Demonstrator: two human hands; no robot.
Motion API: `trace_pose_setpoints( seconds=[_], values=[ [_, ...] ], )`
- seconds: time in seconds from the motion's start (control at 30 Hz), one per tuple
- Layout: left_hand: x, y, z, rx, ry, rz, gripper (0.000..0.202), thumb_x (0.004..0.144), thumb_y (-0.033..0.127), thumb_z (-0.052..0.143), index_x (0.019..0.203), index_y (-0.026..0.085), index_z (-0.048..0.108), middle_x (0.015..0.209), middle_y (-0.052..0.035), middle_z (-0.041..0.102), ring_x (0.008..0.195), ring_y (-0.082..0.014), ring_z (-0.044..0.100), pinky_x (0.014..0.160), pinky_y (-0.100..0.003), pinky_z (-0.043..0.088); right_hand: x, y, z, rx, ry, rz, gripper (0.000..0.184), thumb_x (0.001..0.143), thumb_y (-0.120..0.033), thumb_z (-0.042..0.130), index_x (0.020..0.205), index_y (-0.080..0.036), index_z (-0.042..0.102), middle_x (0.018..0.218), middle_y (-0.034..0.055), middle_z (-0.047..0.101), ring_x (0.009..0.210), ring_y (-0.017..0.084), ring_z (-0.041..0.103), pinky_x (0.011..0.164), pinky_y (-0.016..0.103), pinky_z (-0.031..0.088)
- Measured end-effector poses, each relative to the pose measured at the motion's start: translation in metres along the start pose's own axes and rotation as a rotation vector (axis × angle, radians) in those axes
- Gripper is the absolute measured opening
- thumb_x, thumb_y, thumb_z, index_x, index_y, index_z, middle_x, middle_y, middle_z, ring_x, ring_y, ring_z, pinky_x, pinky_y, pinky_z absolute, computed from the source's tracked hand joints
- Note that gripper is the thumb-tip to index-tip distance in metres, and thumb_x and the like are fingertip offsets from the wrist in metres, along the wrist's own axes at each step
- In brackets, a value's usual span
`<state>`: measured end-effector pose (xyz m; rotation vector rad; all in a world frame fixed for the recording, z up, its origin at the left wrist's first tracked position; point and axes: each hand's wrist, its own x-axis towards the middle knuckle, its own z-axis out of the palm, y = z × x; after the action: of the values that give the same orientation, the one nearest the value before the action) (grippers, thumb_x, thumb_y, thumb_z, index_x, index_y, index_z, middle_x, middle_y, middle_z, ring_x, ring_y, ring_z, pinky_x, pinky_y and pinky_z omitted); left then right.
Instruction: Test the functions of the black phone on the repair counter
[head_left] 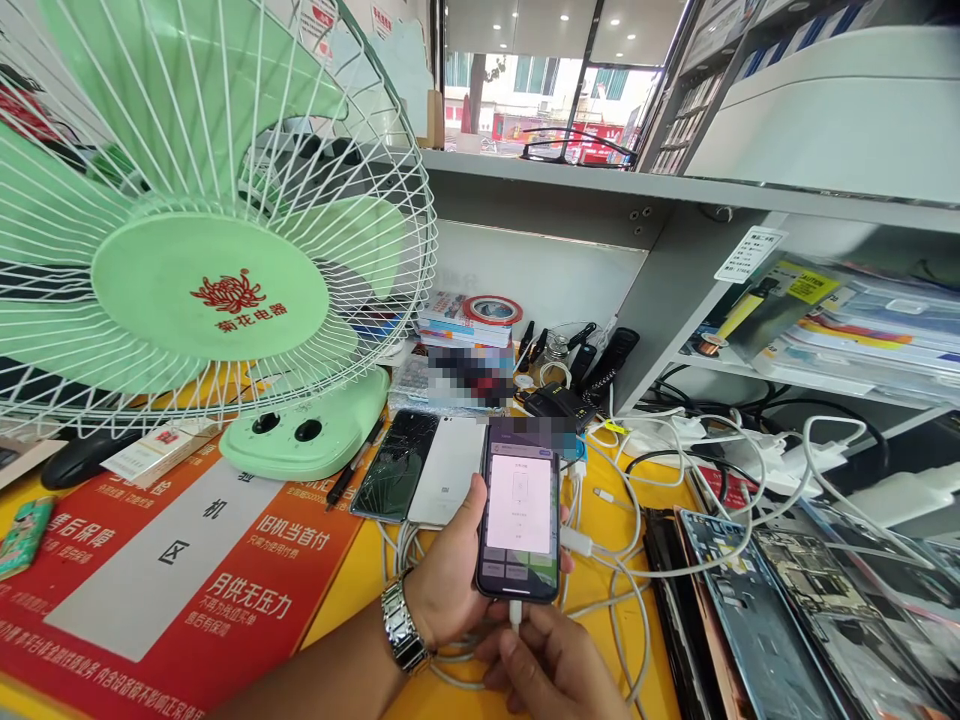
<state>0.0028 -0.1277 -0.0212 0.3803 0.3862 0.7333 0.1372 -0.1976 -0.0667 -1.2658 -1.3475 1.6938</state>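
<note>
A lit smartphone (523, 510) is held upright in my left hand (450, 575), thumb along its left edge and fingertips showing at the right edge. Its screen shows a white pop-up panel. Below the phone, my right hand (551, 655) pinches the white plug of a charging cable (515, 612) at the phone's bottom edge. Whether the plug is fully seated I cannot tell. A steel-banded wristwatch (403, 627) is on my left wrist. Just behind lie a dark phone with cracked glass (396, 465) and a white-backed phone (448, 470), side by side.
A green desk fan (210, 285) fills the left, above a red printed mat (300, 560). White cables (622, 560) tangle over the yellow tabletop. Dismantled phone parts (750, 610) are stacked at right, below grey shelving (675, 300). Books (465, 325) stand at the back.
</note>
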Motion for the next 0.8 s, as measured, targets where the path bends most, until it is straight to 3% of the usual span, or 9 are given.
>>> trace_pose_setpoints(
  seconds=[0.1,0.4,0.5,0.6,0.7,0.8],
  values=[
    [0.0,-0.001,-0.001,-0.015,-0.015,-0.004,0.088,0.087,0.074,0.019,0.126,0.006,0.057,0.096,-0.0234,0.069,0.061,-0.0165,0.064,0.035,-0.017,0.026,0.0,0.0,-0.003,-0.026,-0.059,0.01,0.059,0.083,-0.069,0.051,0.104,-0.014,0.058,0.089,0.0141,0.071,0.075,0.02,0.069,0.058,0.026,0.05],
    [0.001,-0.001,-0.003,-0.029,-0.038,-0.008,0.09,0.086,0.076,0.018,0.127,0.005,0.057,0.096,-0.0234,0.07,0.064,-0.0177,0.065,0.036,-0.017,0.027,0.0,-0.002,-0.005,-0.033,-0.079,0.02,0.059,0.082,-0.07,0.051,0.101,-0.014,0.057,0.088,0.0137,0.071,0.073,0.019,0.068,0.058,0.024,0.051],
    [0.001,-0.003,-0.003,-0.033,-0.025,0.016,0.089,0.086,0.076,0.02,0.128,0.006,0.057,0.096,-0.0222,0.07,0.068,-0.0183,0.066,0.045,-0.019,0.039,0.001,-0.001,0.0,-0.02,0.031,0.037,0.061,0.079,-0.075,0.05,0.091,-0.015,0.058,0.079,0.0108,0.069,0.061,0.016,0.065,0.046,0.021,0.047],
    [0.0,-0.007,0.0,-0.068,-0.008,0.062,0.086,0.087,0.073,0.022,0.129,0.006,0.056,0.099,-0.0217,0.069,0.073,-0.0186,0.066,0.054,-0.021,0.045,0.002,-0.002,0.009,-0.017,0.215,0.037,0.062,0.077,-0.078,0.048,0.079,-0.016,0.057,0.06,0.0048,0.061,0.042,0.011,0.051,0.037,0.021,0.039],
    [0.0,-0.01,0.004,-0.087,0.006,0.113,0.08,0.089,0.071,0.024,0.13,0.01,0.057,0.11,-0.0202,0.067,0.074,-0.0195,0.067,0.052,-0.022,0.045,0.001,-0.007,0.016,-0.114,0.328,-0.018,0.058,0.082,-0.073,0.046,0.069,-0.018,0.056,0.049,0.001,0.052,0.038,0.01,0.042,0.038,0.023,0.034],
    [-0.001,-0.011,0.01,-0.117,0.056,0.221,0.068,0.093,0.063,0.027,0.128,0.014,0.058,0.126,-0.0172,0.061,0.088,-0.0243,0.067,0.072,-0.031,0.05,-0.001,-0.012,0.02,-0.318,0.482,-0.153,0.055,0.087,-0.068,0.042,0.062,-0.02,0.053,0.049,0.0019,0.05,0.044,0.013,0.042,0.045,0.026,0.033]
  ],
)
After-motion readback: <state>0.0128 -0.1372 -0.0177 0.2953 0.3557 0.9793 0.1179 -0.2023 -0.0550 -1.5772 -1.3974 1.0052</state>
